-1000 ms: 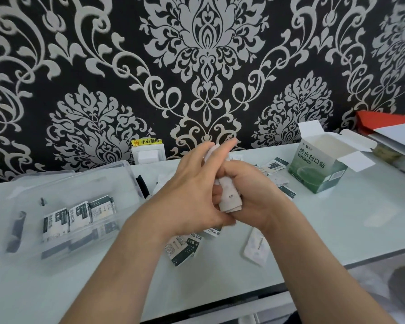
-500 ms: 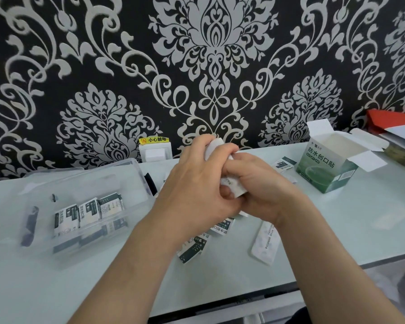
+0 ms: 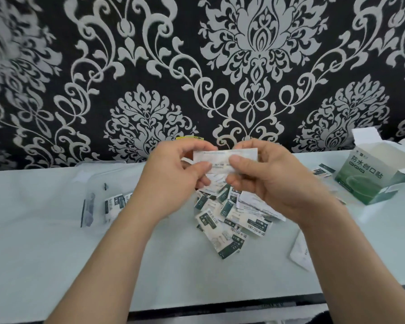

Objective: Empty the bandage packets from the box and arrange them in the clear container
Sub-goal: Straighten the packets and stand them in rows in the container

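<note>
My left hand (image 3: 173, 181) and my right hand (image 3: 264, 181) both pinch a small stack of white bandage packets (image 3: 220, 160), held flat above the table, white backs towards me. Below them lies a loose pile of white-and-green bandage packets (image 3: 229, 218). The clear container (image 3: 91, 206) stands at the left, partly hidden by my left forearm, with a few packets (image 3: 114, 204) inside. At the far right sits the green bandage box (image 3: 369, 181), its white flaps open.
The pale glass table (image 3: 56, 265) runs along a black-and-white patterned wall. One white packet (image 3: 301, 251) lies apart near my right forearm, and another packet (image 3: 323, 170) lies beside the box. The table's front edge is close to me.
My hands have drawn apart from a clasped grip and now hold the packets spread flat between them. The view has shifted left, so the box sits nearer the right edge.
</note>
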The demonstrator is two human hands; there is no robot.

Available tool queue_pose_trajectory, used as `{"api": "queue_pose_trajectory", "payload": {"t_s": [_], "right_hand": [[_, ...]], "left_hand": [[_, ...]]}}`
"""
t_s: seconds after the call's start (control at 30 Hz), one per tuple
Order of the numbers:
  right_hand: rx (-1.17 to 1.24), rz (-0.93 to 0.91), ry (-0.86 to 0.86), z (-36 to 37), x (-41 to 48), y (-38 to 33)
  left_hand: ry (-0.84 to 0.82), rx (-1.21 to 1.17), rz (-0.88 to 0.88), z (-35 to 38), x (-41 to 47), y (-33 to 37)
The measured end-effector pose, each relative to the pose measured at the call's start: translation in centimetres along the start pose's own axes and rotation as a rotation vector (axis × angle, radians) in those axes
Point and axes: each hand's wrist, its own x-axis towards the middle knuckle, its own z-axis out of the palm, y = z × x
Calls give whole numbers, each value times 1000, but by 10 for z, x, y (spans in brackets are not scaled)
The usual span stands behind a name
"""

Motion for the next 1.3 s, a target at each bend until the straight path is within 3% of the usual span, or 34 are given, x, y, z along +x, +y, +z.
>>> {"api": "queue_pose_trajectory", "payload": {"t_s": [0.1, 0.23, 0.47, 0.57, 0.73, 0.87, 1.3], "right_hand": [[-212, -192, 102, 25, 5, 1], [-488, -263, 19, 56, 14, 3], [-1200, -382, -126, 90, 44, 9], [-1346, -371, -133, 93, 55, 17], [-1472, -356, -151, 99, 60, 35], [-1532, -271, -204, 106, 67, 42], [-1825, 92, -669, 133, 95, 40]], "left_hand": [[117, -112, -68, -25, 1, -9], [187, -25, -112, -52, 3, -33], [288, 646, -142, -79, 6, -54], [212, 773, -173, -83, 7, -60], [-106, 856, -178, -86, 3, -62], [-247, 924, -150, -89, -1, -63], [-404, 1076, -157, -86, 4, -70]]}}
